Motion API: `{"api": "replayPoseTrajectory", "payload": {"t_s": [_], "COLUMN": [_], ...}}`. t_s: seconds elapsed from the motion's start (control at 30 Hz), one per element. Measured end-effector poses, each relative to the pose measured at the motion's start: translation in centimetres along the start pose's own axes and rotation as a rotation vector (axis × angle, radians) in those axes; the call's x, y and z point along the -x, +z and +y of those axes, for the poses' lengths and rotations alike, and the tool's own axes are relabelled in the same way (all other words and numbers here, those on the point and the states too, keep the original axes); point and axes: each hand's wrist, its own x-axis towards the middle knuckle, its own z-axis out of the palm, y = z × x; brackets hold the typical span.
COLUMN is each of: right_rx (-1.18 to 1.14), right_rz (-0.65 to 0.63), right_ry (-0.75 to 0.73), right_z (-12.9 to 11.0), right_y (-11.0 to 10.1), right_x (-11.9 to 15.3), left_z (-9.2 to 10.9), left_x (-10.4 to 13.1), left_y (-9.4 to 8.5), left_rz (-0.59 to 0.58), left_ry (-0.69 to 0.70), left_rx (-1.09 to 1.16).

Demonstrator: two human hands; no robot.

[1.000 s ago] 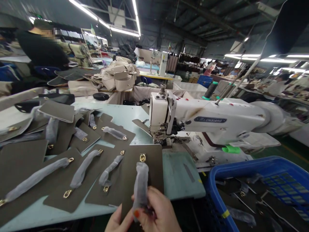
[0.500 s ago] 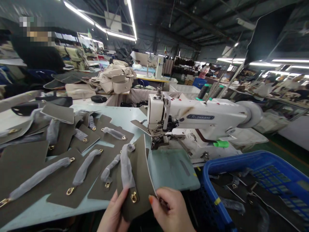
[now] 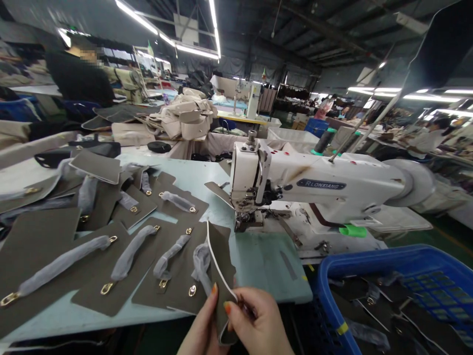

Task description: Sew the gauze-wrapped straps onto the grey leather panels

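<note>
olive-grey leather panel with a white cut edge (image 3: pixel 221 266) stands nearly on edge at the near edge of the pale blue sewing surface (image 3: pixel 273 266), pinched between the person's two hands. the left hand (image 3: pixel 201 328) supports it from behind, fingers closed on the panel's back, one orange-painted nail showing against the leather. the right hand (image 3: pixel 258 323) clamps the near edge between thumb and fingers, so both grips are closed on the same piece. held this way, tilted up with its thin side toward the camera, the panel shows its white rim and lets the tissue-wrapped handle strap (image 3: pixel 201 264) hang off its left face, above a gold ring fitting (image 3: pixel 191 291).

to the left, more olive-grey panels with wrapped straps and gold clasps (image 3: pixel 121 266) lie flat and overlapping across the surface, fanned out so each handle stays visible. just beyond the held panel stands the white industrial sewing machine (image 3: pixel 314 185), its needle end near the panel's far tip but apart from it. at the right near corner a blue plastic crate (image 3: pixel 417 266) holds further dark pieces. a person in dark clothing (image 3: pixel 79 81) is at another bench far back on the left.
</note>
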Motion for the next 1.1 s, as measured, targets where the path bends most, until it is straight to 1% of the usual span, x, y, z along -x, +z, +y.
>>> {"api": "replayPoseTrajectory", "payload": {"t_s": [0.07, 0.1, 0.17, 0.27, 0.33, 0.43, 0.5, 0.6, 0.8, 0.9, 1.0, 1.1], "right_rx": [-0.135, -0.197, -0.282, -0.271, -0.248, -0.243, -0.237, -0.244, -0.267, -0.277, -0.274, -0.226], "right_rz": [-0.035, -0.049, -0.057, -0.033, -0.027, -0.031, -0.013, 0.054, 0.179, 0.245, 0.303, 0.335], "right_ry": [0.049, 0.068, 0.093, 0.114, 0.129, 0.156, 0.168, 0.162, 0.204, 0.22, 0.208, 0.206], "right_z": [0.0, -0.1, -0.3, -0.3, 0.1, 1.4, 2.4, 3.5, 4.0, 4.1, 4.5, 4.7], "right_y": [-0.3, -0.6, -1.2, -1.8, -1.7, -1.1, -0.6, -0.2, -0.5, -0.5, -0.3, -0.1], "right_x": [-0.2, -0.3, -0.8, -1.9, -3.0, -5.0, -6.4, -8.3, -11.7, -13.0, -13.8, -14.3], "left_z": [0.9, 1.4, 2.8, 4.9, 6.0, 7.2, 7.9, 9.0, 11.2, 11.9, 12.5, 13.0], "left_x": [-0.5, -0.7, -1.0, -1.7, -2.3, -3.6, -4.7, -6.9, -11.3, -12.5, -13.0, -13.5], "left_y": [0.9, 1.3, 2.0, 2.9, 3.3, 3.6, 3.6, 3.5, 3.9, 4.7, 5.6, 5.9], "left_rz": [0.172, 0.232, 0.285, 0.275, 0.256, 0.238, 0.224, 0.177, 0.158, 0.17, 0.187, 0.174], "left_ry": [0.13, 0.198, 0.312, 0.401, 0.413, 0.396, 0.381, 0.385, 0.402, 0.412, 0.419, 0.434], "left_rx": [-0.047, -0.085, -0.186, -0.365, -0.466, -0.549, -0.578, -0.607, -0.62, -0.597, -0.612, -0.652]}}
